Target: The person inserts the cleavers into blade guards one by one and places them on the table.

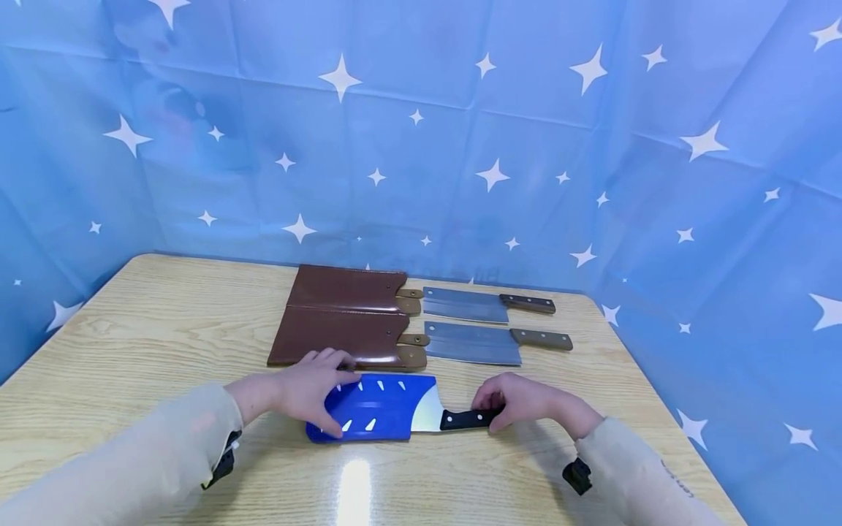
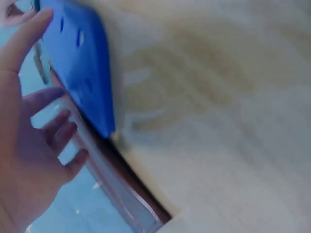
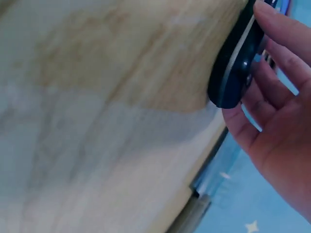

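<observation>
A cleaver with a black riveted handle [image 1: 465, 419] lies crosswise near the front of the table, its blade mostly inside a blue plastic blade cover [image 1: 388, 409]. Only a strip of bare blade [image 1: 427, 410] shows between cover and handle. My left hand [image 1: 305, 391] spreads over the cover's left end, thumb toward the near edge and index finger at the far edge. In the left wrist view its other fingers [image 2: 60, 128] are loosely bent beside the cover. My right hand [image 1: 520, 400] holds the handle's end between thumb and fingers, also visible in the right wrist view.
Behind lie two brown leather sheaths [image 1: 345, 288] [image 1: 342, 336] with snap straps. To their right are two bare cleavers, with blades [image 1: 463, 303] [image 1: 470, 342] pointing left and wooden handles. A blue star-patterned curtain [image 1: 421, 146] hangs behind the wooden table [image 1: 197, 314].
</observation>
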`<state>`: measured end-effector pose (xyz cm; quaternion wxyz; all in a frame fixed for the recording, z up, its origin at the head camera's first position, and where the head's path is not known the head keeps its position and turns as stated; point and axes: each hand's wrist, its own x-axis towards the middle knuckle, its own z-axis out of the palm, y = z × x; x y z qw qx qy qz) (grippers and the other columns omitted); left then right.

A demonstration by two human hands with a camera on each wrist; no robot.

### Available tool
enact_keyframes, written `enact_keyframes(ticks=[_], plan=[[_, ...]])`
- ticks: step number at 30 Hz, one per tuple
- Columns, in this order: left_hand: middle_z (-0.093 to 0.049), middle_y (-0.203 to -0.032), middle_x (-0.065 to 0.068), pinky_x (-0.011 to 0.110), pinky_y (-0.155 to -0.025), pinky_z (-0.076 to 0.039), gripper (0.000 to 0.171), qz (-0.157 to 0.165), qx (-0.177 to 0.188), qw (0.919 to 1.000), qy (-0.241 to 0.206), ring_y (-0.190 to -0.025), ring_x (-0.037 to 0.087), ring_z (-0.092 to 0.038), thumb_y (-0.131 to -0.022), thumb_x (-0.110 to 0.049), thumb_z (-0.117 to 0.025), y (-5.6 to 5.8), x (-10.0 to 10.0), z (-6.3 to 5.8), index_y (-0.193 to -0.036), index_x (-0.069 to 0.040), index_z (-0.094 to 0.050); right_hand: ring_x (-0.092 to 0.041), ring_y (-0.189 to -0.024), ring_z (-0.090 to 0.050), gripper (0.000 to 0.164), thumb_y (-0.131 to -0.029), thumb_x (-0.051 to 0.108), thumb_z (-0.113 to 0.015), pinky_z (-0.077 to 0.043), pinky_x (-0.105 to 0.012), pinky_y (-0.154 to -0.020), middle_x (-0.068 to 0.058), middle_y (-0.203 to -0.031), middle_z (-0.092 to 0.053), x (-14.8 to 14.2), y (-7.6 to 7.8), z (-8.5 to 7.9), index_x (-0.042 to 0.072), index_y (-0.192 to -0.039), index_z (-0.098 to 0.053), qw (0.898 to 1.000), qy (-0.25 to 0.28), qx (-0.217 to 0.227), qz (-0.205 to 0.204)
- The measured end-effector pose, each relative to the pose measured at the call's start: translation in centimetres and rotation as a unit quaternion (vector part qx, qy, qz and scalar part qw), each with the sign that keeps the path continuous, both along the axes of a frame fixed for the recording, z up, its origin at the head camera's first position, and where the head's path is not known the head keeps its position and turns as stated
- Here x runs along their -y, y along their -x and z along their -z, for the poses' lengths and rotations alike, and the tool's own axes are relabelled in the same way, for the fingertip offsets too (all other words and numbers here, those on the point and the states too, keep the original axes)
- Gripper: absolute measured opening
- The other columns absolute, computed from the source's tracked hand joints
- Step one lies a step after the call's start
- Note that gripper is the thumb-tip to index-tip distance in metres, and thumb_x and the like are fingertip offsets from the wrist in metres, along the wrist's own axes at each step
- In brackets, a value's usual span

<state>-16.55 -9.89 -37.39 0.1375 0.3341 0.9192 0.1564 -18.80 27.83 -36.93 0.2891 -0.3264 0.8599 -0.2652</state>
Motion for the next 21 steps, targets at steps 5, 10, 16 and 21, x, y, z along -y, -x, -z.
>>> enact_keyframes(ticks=[5,10,16,21], plan=[[-0.051,-0.131,0.011,0.054,-0.1,-0.033,0.075,-0.016,-0.033,0.9986,-0.037,-0.121,0.03,-0.044,-0.071,-0.046,-0.074,1.8,0.9,-1.0,-0.133,-0.01,-0.051,-0.003,-0.08,-0.057,0.031,-0.084,0.025,-0.067,-0.047,-0.022,-0.071,-0.003,-0.093,-0.065,-0.3,0.5,-0.7,0.008,-0.109,-0.065,1.0,-0.028,-0.009,0.006],[-0.049,-0.135,0.016,0.058,-0.101,-0.032,0.077,-0.052,-0.031,0.9964,-0.06,-0.126,0.037,-0.041,-0.073,-0.043,-0.074,3.8,2.4,-1.6,-0.137,-0.008,-0.046,-0.011,-0.088,-0.058,0.038,-0.088,0.029,-0.062,-0.048,-0.026,-0.073,-0.006,-0.099,-0.065,-1.7,1.9,-1.5,0.005,-0.118,-0.06,0.997,-0.044,-0.057,0.036],[-0.045,-0.138,0.021,0.056,-0.103,-0.034,0.08,-0.109,-0.016,0.9902,-0.087,-0.128,0.04,-0.038,-0.074,-0.045,-0.072,6.2,4.5,-0.6,-0.137,-0.004,-0.044,-0.036,-0.11,-0.053,0.051,-0.088,0.026,-0.062,-0.047,-0.044,-0.087,-0.022,-0.124,-0.056,-4.4,3.8,-1.9,-0.002,-0.129,-0.051,0.985,-0.042,-0.11,0.125],[-0.047,-0.135,0.023,0.056,-0.101,-0.035,0.078,-0.161,-0.024,0.9823,-0.092,-0.124,0.04,-0.041,-0.077,-0.047,-0.069,7.5,6.0,0.3,-0.135,-0.001,-0.045,-0.045,-0.121,-0.045,0.057,-0.086,0.021,-0.064,-0.039,-0.055,-0.097,-0.027,-0.133,-0.048,-6.4,5.4,-1.6,-0.004,-0.133,-0.045,0.968,-0.051,-0.154,0.189]])
